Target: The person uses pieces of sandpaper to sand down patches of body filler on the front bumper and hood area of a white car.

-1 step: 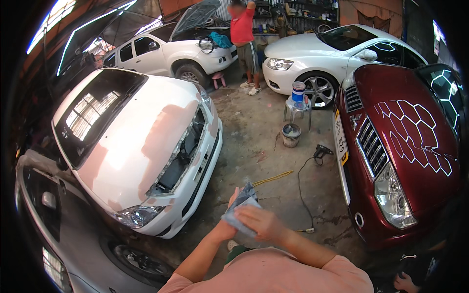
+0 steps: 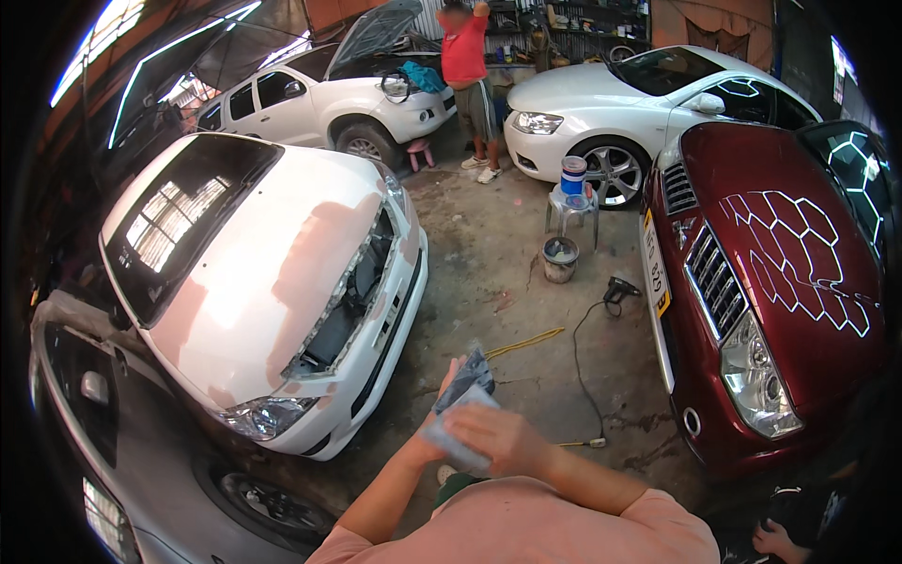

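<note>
In front of my chest, my left hand (image 2: pixel 425 446) supports a dark, glossy, pointed piece (image 2: pixel 467 376), its exact kind unclear. My right hand (image 2: pixel 500 440) presses a light grey cloth (image 2: pixel 462 432) against it, fingers bent over the cloth. The cloth covers the lower part of the dark piece and most of my left palm. Fingertips of the left hand show beside the dark piece's upper left edge.
Left stands a white car (image 2: pixel 254 273) with sanded patches; right, a dark red vehicle (image 2: pixel 770 273). Between them are a heat gun (image 2: pixel 620 290) with its cord, a yellow cord (image 2: pixel 526 344), a bucket (image 2: pixel 560 267) and a stool (image 2: pixel 570 202). A person (image 2: pixel 464 61) stands farther back.
My right hand and the cloth have shifted slightly down and left across the dark piece, leaving more of its upper part visible. A hand at the lower right has also moved a little.
</note>
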Motion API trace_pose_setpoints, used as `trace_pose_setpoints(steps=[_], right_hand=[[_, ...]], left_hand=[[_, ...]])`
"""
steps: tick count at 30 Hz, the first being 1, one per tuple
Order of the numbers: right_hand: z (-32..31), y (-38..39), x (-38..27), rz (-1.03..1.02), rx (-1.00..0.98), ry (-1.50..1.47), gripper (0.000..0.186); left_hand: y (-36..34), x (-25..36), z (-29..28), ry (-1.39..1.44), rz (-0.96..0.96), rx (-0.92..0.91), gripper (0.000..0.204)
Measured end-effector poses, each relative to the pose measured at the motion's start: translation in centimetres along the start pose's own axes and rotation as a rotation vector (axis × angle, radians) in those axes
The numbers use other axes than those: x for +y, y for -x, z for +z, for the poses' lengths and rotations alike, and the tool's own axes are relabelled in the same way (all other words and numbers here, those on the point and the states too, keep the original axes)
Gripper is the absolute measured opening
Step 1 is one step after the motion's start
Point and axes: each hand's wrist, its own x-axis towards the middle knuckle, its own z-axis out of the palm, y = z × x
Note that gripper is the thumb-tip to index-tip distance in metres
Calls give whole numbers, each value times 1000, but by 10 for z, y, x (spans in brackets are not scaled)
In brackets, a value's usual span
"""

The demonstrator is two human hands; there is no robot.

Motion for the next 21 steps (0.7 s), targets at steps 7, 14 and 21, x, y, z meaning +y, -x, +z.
trace_pose_setpoints(steps=[7,14,21], right_hand=[[33,-28,-14,-41,70,-40,52],[88,-58,16,126,212,-11,50],[148,-86,-27,-63,5,-49,52]], left_hand=[[12,4,-17,331,-25,149,72],[62,29,-52,-126,-51,209,86],[97,32,-135,281,-138,258,80]])
